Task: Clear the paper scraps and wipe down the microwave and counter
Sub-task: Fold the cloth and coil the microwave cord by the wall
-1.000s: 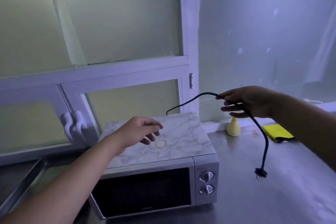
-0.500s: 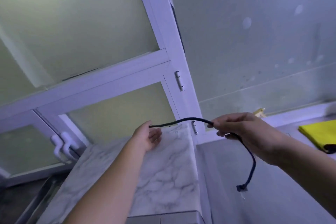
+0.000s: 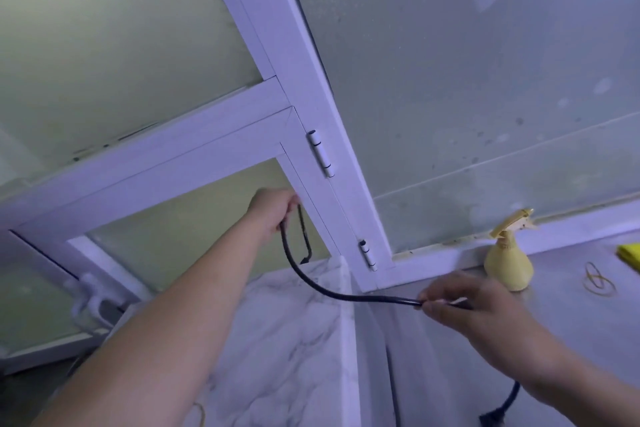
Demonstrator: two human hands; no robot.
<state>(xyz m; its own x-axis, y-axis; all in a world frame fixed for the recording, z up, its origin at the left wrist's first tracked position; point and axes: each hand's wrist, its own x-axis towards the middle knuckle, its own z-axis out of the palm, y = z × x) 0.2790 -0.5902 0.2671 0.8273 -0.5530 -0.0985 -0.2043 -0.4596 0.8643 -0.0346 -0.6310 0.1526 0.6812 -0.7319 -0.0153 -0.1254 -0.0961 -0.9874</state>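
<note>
Above the microwave (image 3: pixel 294 340), at its back edge, your left hand (image 3: pixel 273 210) grips the black cord (image 3: pixel 311 282), fingers (image 3: pixel 292 200) curled round it. Right of the microwave, over the table (image 3: pixel 571 329), your right hand (image 3: pixel 464 305) pinches the same cord. Further right of the microwave sit a spray bottle (image 3: pixel 507 263), rubber bands (image 3: pixel 597 281) and a yellow cloth (image 3: pixel 630 253).

Light: dim, with a cold blue cast over all I see.
Source: the frosted panes (image 3: pixel 104 28) glow pale green, brightest at upper left.
Shadows: soft and weak; the gap between microwave (image 3: pixel 294 340) and counter (image 3: pixel 571 340) is dark.
Glare: only a dull sheen on the counter.
Blur: my right hand (image 3: pixel 478 308) is smeared; the bottle (image 3: pixel 507 263) and plug (image 3: pixel 491 419) are soft.
Sharpest: the hinge (image 3: pixel 321 158) and the cord (image 3: pixel 311 284) near my left hand (image 3: pixel 273 211).
Distortion: the frame (image 3: pixel 294 62) leans and bows toward the edges.
</note>
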